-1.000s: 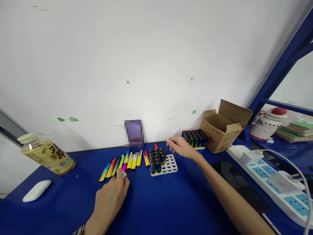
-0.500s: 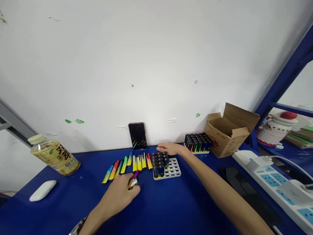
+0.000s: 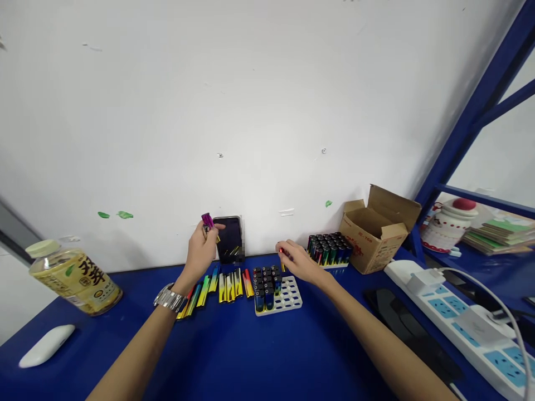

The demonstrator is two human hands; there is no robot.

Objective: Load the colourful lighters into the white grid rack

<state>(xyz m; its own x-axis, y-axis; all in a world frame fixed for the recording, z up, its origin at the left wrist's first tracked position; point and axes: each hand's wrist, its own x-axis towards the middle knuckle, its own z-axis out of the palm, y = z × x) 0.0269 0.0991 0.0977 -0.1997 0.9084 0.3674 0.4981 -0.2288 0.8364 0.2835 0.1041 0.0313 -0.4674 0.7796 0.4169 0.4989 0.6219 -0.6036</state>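
Observation:
My left hand (image 3: 200,248) is raised before the black phone (image 3: 229,239) and closed around a shiny purple lighter-like piece (image 3: 207,220); some gold shows below its fingers. Behind the white holed tray (image 3: 288,303), my right hand (image 3: 298,262) pinches a slim red and gold lighter-like piece (image 3: 283,267), held upright. Dark-topped cylindrical pieces (image 3: 264,289) fill the tray's left part, and bare holes show on its right. Shiny multicoloured lighters (image 3: 230,287) lie in a row left of the tray, partly hidden by my left wrist.
A second tray of dark-topped pieces (image 3: 330,248) stands by an open cardboard box (image 3: 378,236). On the right are a power strip (image 3: 451,312) and a dark phone-like slab (image 3: 407,328). A drink bottle (image 3: 77,278) and white case (image 3: 47,345) stand left.
My left hand has risen from the table near the lighters to in front of the phone, still holding the purple piece. My right hand now shows a red and gold piece. The view has shifted slightly.

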